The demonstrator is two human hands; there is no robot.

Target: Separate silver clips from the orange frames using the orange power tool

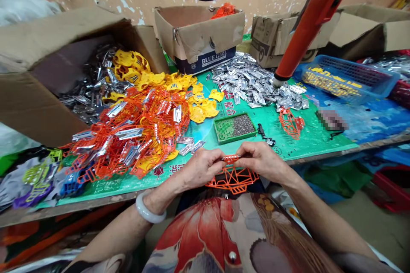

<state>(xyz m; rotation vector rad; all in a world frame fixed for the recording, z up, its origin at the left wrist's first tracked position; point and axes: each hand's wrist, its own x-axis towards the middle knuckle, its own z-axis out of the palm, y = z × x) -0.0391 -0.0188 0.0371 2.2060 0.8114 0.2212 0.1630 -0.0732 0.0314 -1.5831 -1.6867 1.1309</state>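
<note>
An orange plastic lattice frame [235,180] is held in front of my body at the table's edge. My left hand [205,163] pinches its upper left end, and my right hand [261,160] pinches the upper right end. Both sets of fingers are closed, and the fingertips cover part of the frame. Just beyond my hands lies a green tray [235,128] of small metal pieces. Two small black parts [265,134] rest beside the tray. To the left is a heap of orange frames [137,132] mixed with silvery parts and yellow shells [200,106].
An orange electric screwdriver [315,21] hangs tip down at the right. Behind it are a pile of silvery parts [246,79] and a blue basket [381,77]. Another orange frame [291,123] lies on the green sheet. Cardboard boxes [205,34] line the back; one lies open at left.
</note>
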